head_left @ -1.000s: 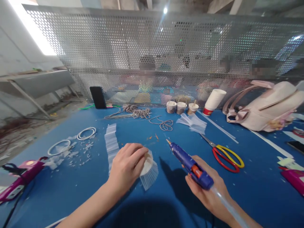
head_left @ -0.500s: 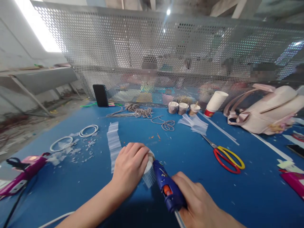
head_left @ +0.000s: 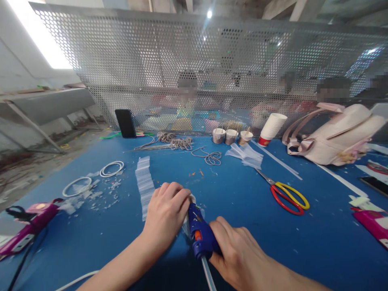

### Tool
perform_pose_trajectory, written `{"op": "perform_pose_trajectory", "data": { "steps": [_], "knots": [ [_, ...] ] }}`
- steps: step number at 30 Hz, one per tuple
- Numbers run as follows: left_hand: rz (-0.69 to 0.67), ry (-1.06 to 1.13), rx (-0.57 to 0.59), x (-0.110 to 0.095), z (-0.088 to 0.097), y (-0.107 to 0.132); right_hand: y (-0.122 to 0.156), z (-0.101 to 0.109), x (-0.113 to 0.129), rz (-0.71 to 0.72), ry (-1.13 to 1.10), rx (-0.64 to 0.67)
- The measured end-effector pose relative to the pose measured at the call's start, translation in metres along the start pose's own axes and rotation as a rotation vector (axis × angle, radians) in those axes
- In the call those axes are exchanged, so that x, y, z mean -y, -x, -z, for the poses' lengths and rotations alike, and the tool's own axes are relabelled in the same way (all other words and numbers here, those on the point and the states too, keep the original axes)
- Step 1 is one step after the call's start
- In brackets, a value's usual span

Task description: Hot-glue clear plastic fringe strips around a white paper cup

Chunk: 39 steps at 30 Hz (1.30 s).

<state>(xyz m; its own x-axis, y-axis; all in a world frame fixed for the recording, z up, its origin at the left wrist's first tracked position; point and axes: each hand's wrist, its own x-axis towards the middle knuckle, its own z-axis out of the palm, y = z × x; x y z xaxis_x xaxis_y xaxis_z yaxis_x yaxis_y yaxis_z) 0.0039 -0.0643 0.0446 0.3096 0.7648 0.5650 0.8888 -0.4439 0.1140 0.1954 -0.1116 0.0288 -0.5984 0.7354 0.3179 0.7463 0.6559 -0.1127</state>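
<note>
My left hand (head_left: pixel 167 209) is closed around a small white paper cup (head_left: pixel 193 199), mostly hidden behind my fingers and the tool. A pale strip hangs at the cup's near side. In my right hand (head_left: pixel 238 252) is a blue hot glue gun (head_left: pixel 198 228) with an orange part. Its nozzle end is at the cup beside my left fingertips; whether it touches cannot be seen. A clear glue stick (head_left: pixel 208 275) sticks out of the gun's back end. Left of my left hand lies a pleated white strip (head_left: pixel 143 182) on the blue table (head_left: pixel 257 242).
Scissors (head_left: pixel 287 196) with red and yellow handles lie right. Behind are grey cord (head_left: pixel 182 143), small cups (head_left: pixel 231 136), stacked paper cups (head_left: pixel 273 129), a phone (head_left: pixel 125 123) and a pink backpack (head_left: pixel 336 137). White rings (head_left: pixel 76 186), scraps and a magenta power strip (head_left: pixel 33 222) lie left. A perforated metal screen (head_left: pixel 136 60) borders the table.
The glue gun in my right hand has moved left and turned more upright, now covering more of the cup. My left hand keeps its hold. The view has shifted slightly.
</note>
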Motion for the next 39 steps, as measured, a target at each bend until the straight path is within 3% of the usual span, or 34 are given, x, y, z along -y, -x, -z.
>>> {"op": "perform_pose_trajectory", "data": {
  "steps": [14,25,29,33,36,39],
  "knots": [
    [0.028,0.031,0.049,0.000,-0.003,0.003,0.004,0.003,0.004,-0.014,0.070,-0.006],
    [0.030,0.001,0.062,0.001,-0.003,0.002,0.010,0.002,0.001,-0.052,-0.047,-0.009],
    [0.063,0.001,0.064,0.006,-0.002,0.000,0.011,0.007,-0.012,-0.197,-0.382,-0.022],
    [0.158,0.013,0.169,0.011,0.000,-0.007,0.009,0.007,-0.042,-0.489,-0.699,-0.115],
    [0.252,0.030,0.298,0.012,0.001,-0.016,0.001,-0.001,-0.070,-0.659,-0.700,-0.126],
    [0.291,0.029,0.386,0.013,0.001,-0.024,-0.006,-0.015,-0.093,-0.656,-0.506,-0.124]
  ]
}}
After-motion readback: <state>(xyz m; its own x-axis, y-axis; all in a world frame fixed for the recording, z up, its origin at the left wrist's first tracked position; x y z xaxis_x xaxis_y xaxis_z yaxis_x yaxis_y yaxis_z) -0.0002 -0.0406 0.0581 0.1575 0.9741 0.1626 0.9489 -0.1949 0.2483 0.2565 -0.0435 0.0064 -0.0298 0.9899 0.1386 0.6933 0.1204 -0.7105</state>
